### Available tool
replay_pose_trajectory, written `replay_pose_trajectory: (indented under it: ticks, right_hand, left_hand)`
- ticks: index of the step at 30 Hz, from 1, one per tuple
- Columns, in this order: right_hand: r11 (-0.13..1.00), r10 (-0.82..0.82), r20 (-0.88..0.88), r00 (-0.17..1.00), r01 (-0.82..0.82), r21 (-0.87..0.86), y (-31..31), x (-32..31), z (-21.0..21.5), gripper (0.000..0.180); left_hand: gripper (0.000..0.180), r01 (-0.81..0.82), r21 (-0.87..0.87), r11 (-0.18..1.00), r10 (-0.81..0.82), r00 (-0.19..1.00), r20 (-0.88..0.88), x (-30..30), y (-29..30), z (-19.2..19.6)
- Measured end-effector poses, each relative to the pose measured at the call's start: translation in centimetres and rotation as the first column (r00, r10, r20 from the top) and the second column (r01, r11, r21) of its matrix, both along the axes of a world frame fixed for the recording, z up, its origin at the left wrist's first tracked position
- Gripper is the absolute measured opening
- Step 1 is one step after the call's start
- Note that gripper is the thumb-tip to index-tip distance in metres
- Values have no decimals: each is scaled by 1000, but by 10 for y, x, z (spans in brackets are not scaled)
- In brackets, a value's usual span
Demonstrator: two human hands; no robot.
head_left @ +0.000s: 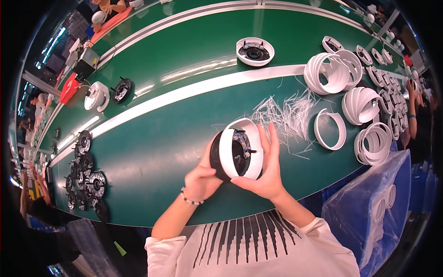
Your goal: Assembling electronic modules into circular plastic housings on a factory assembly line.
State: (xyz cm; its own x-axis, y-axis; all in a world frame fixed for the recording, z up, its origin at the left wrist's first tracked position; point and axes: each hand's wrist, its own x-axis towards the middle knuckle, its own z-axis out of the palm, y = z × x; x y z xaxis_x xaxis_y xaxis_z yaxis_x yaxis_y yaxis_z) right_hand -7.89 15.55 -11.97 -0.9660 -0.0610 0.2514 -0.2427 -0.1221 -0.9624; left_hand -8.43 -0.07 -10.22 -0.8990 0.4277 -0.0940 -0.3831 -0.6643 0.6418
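Observation:
Above the near bench edge, both hands hold a round part: a white plastic ring (227, 150) around a black disc-shaped base (216, 159). Inside the ring, a circuit board (241, 138) and black posts show. My left hand (203, 177), a beaded bracelet at its wrist, is closed on the black base's left side. My right hand (267, 171) grips the white ring from the right, thumb at its lower rim and fingers pointing up. Whether the ring sits fully on the base, I cannot tell.
Thin white strips (286, 115) lie heaped behind the hands. Loose white rings (330, 129) and ring stacks (362, 106) stand at right, beside a plastic-lined blue bin (364, 203). Black bases (97, 184) cluster at left. Finished-looking units (255, 51) sit on the farther belt; other people work beyond.

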Motion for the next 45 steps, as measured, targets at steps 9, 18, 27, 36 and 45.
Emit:
replay_pose_trajectory:
  ticks: [9, 18, 27, 36, 45]
  right_hand:
    - [973, 129, 31, 991, -132, 190, 1, 4, 8, 123]
    - [847, 77, -185, 980, 34, 531, -13, 15, 13, 112]
    - [694, 164, -264, 950, 79, 715, -17, -2, 24, 110]
    - [701, 162, -294, 942, 100, 706, -26, -3, 13, 110]
    - [788, 17, -310, 950, 178, 590, -49, 5, -4, 110]
  left_hand:
    - [53, -39, -5, 999, 38, 956, 291, -7, -7, -22]
    - [50, -79, 87, 993, 35, 904, 427, -3, -2, -26]
    - [82, 108, 230, 967, -178, 933, 311, -8, -15, -27]
    - [60, 26, 178, 984, -30, 999, 20, -1, -2, -45]
    - [78, -217, 125, 968, 236, 958, -165, 9, -7, -15]
